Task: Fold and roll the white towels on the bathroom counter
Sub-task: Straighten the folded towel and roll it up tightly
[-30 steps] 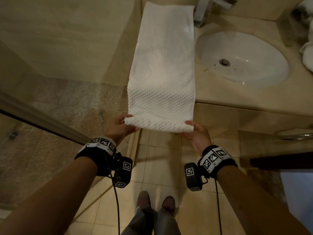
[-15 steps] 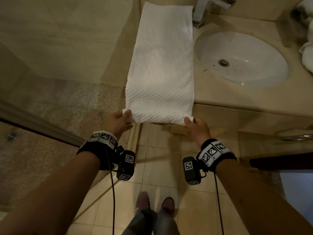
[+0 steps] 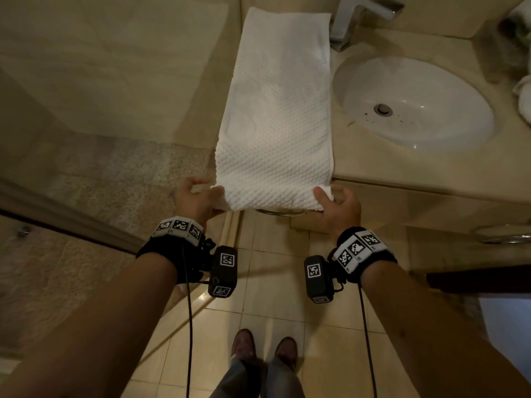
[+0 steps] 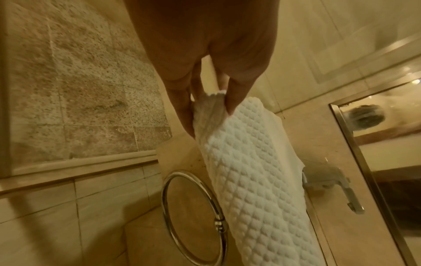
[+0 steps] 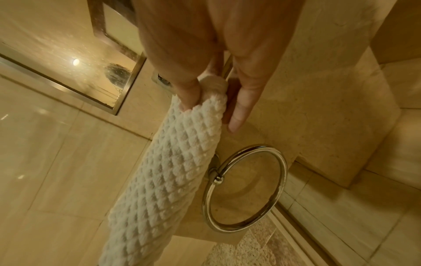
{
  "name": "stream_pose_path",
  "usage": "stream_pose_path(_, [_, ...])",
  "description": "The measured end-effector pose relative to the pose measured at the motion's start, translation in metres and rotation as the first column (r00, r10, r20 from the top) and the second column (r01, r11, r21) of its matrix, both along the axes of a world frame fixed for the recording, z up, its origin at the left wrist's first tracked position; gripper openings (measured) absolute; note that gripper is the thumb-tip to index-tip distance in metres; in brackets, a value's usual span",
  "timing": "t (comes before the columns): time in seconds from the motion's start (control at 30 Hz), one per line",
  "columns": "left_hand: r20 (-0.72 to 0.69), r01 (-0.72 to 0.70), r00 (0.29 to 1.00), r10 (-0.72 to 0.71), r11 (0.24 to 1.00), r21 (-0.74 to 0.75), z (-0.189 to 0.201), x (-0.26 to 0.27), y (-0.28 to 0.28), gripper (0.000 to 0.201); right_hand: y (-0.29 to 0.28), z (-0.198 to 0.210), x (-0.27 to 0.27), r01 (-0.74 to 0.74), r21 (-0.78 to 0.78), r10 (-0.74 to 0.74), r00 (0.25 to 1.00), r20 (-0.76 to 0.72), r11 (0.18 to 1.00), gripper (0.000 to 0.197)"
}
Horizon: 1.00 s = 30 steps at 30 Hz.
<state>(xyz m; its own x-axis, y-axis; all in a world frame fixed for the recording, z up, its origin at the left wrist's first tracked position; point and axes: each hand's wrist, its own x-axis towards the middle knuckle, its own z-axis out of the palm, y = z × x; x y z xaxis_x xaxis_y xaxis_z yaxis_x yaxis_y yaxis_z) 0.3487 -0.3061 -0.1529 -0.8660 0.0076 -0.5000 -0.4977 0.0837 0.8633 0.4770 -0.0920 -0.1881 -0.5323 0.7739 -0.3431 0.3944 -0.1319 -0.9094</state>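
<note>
Beige stone counter (image 3: pixel 402 168) carries a long white waffle-textured towel (image 3: pixel 275 116) laid lengthwise along its left edge, beside the white oval sink (image 3: pixel 413 101). Its near end hangs past the front edge, where the left hand (image 3: pixel 195 201) and right hand (image 3: pixel 339 206) each pinch a corner above a chrome towel ring (image 4: pixel 193 216).

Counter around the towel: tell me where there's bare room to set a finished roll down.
Bare stone runs along the counter front edge, between the sink and the drop-off. The white towel fills the left end up to the wall. The far right corner is crowded with other white towels. The faucet takes the back.
</note>
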Motion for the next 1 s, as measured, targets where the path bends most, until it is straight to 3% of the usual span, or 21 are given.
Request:
stream_pose_path(0.1, [-0.051, 0.095, 0.994, -0.095, 0.995, -0.008, -0.003, -0.001, -0.006, 0.015, -0.006, 0.015, -0.001, -0.039, 0.049, 0.041, 0.998, -0.038, 0.998, 0.023])
stream_pose_path(0.2, [-0.051, 0.113, 0.992, -0.114, 0.993, -0.011, -0.003, -0.001, -0.006, 0.01, -0.007, 0.023, -0.004, -0.007, -0.036, 0.004, 0.997, -0.074, 0.999, 0.015])
stream_pose_path(0.37, [0.061, 0.224, 0.972, -0.227, 0.973, 0.057, 0.001, -0.009, -0.004, 0.023, 0.005, 0.022, -0.01, -0.059, -0.044, 0.06, 0.998, 0.017, 0.997, 0.027])
stream_pose_path(0.47, [0.078, 0.263, 0.96, -0.267, 0.963, 0.06, 0.001, -0.012, -0.003, 0.039, 0.004, 0.028, -0.015, -0.094, 0.052, 0.093, 0.995, 0.021, 0.994, 0.006])
stream_pose_path(0.57, [0.034, 0.244, 0.968, -0.249, 0.964, 0.105, 0.004, -0.01, -0.001, 0.034, 0.002, 0.029, -0.019, -0.106, 0.133, 0.108, 0.994, -0.006, 0.985, 0.01])
stream_pose_path(0.67, [0.014, 0.226, 0.973, -0.232, 0.957, 0.183, 0.005, -0.007, -0.003, 0.037, 0.002, 0.03, -0.019, -0.098, 0.046, 0.099, 0.995, -0.01, 0.994, 0.009])
stream_pose_path(0.77, [0.023, 0.209, 0.976, -0.217, 0.961, 0.183, 0.002, -0.009, -0.006, 0.031, 0.003, 0.039, -0.017, -0.091, -0.161, 0.088, 0.996, -0.022, 0.983, 0.008])
stream_pose_path(0.83, [0.031, 0.202, 0.977, -0.21, 0.964, 0.175, 0.0, -0.011, -0.006, 0.029, 0.007, 0.041, -0.014, -0.089, -0.303, 0.083, 0.996, -0.031, 0.949, 0.024])
stream_pose_path(0.9, [0.021, 0.2, 0.978, -0.206, 0.966, 0.161, -0.001, -0.012, -0.004, 0.025, 0.01, 0.042, -0.01, -0.098, -0.339, 0.098, 0.995, -0.017, 0.936, 0.048])
stream_pose_path(1.0, [0.018, 0.185, 0.982, -0.19, 0.972, 0.143, -0.001, -0.013, 0.0, 0.026, 0.012, 0.042, -0.007, -0.131, -0.322, 0.128, 0.991, -0.03, 0.938, 0.043])
